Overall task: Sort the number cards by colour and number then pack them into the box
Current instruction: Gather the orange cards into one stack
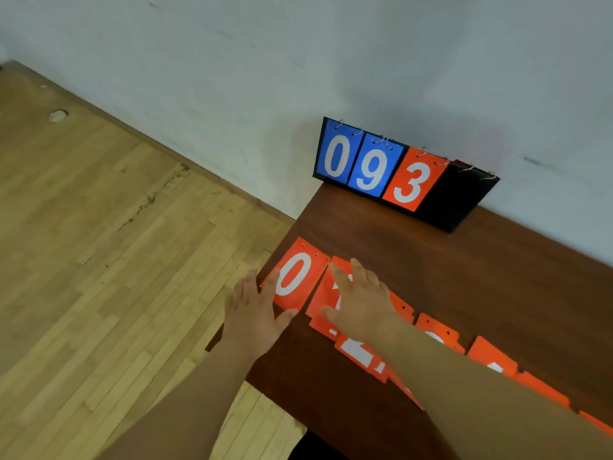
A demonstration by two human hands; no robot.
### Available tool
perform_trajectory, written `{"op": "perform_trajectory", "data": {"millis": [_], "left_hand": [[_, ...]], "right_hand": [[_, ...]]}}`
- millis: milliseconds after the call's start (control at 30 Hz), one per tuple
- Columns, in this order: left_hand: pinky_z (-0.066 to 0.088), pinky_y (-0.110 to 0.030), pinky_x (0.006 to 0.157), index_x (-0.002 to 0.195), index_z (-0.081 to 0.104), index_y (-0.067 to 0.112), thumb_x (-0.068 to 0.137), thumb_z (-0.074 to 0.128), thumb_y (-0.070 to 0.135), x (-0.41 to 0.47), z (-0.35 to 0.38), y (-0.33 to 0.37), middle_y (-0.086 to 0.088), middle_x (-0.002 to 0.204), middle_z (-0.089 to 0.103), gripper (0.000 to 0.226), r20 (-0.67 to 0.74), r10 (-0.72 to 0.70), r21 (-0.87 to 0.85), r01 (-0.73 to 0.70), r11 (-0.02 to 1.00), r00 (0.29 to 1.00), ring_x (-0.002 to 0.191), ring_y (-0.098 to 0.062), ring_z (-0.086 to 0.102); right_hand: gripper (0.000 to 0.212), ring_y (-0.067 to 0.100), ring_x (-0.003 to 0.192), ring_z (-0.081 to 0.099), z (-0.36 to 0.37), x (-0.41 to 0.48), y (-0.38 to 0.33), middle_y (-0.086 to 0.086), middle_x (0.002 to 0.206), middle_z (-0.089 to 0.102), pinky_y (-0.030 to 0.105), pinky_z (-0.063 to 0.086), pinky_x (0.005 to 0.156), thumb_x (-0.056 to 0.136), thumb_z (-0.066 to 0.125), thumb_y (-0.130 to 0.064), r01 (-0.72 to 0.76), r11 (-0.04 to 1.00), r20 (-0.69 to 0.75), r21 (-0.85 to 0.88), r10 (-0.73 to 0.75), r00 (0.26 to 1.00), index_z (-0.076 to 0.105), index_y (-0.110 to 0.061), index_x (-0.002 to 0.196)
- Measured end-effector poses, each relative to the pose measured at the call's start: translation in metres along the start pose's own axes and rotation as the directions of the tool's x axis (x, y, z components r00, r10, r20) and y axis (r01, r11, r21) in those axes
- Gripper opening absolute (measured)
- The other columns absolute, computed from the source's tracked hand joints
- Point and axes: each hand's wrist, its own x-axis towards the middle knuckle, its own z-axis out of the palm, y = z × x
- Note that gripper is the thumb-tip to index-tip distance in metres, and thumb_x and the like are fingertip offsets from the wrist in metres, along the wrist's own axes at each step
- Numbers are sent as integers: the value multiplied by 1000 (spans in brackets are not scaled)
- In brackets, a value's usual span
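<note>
Both grips open and flat, the left hand (pixel 252 313) touching the orange 0 card (pixel 295 280) at the table (pixel 431 260) edge and the right hand (pixel 361 303) pressing the next orange card (pixel 320 295), so one careless shove could send that 0 onto the floor (pixel 99 227).

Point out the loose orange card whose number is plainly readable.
The orange 0 card at the row's left end; the other orange cards are overlapped or hidden under the right hand and forearm.
</note>
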Motion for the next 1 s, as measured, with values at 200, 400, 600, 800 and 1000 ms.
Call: {"op": "perform_trajectory", "data": {"millis": [200,400,600,800,1000], "left_hand": [[31,-48,118,157,5,45,85,54,77,39,14,-10,-6,166,15,92,47,9,-167,-1,986,999,151,-31,23],[51,-44,104,155,14,47,89,62,63,52,18,-20,0,152,34,83,-5,-33,-365,29,930,999,136,-21,45],[41,-17,88,146,48,39,96,66,35,74,2,-27,11,126,51,53,-43,-154,-630,93,771,987,115,-6,52],[51,-37,106,124,66,39,93,66,10,81,-22,-19,13,135,62,42,34,-207,-740,164,652,978,127,-12,56],[62,-33,85,115,67,44,94,69,12,48,-49,17,16,125,64,38,79,-247,-916,168,365,966,113,-10,65]], "right_hand": [[88,39,151,14,-3,71,-24,10,168,8,55,20,120,90,53,-66,45,999,-24,-29,-46,999,8,-37,160],[83,36,153,13,8,95,-33,1,169,10,53,22,121,93,49,-67,50,998,-84,-38,-53,995,9,-37,160],[83,32,153,15,5,116,-54,-1,169,14,51,25,120,95,53,-61,94,996,-125,11,-92,988,9,-35,160],[85,33,154,11,2,108,-51,6,169,7,54,21,120,93,55,-63,101,992,-132,75,-90,987,5,-41,159],[68,13,140,44,-13,48,-19,-7,165,20,41,41,115,96,62,-48,90,730,-99,678,-31,995,22,-61,149]]}}
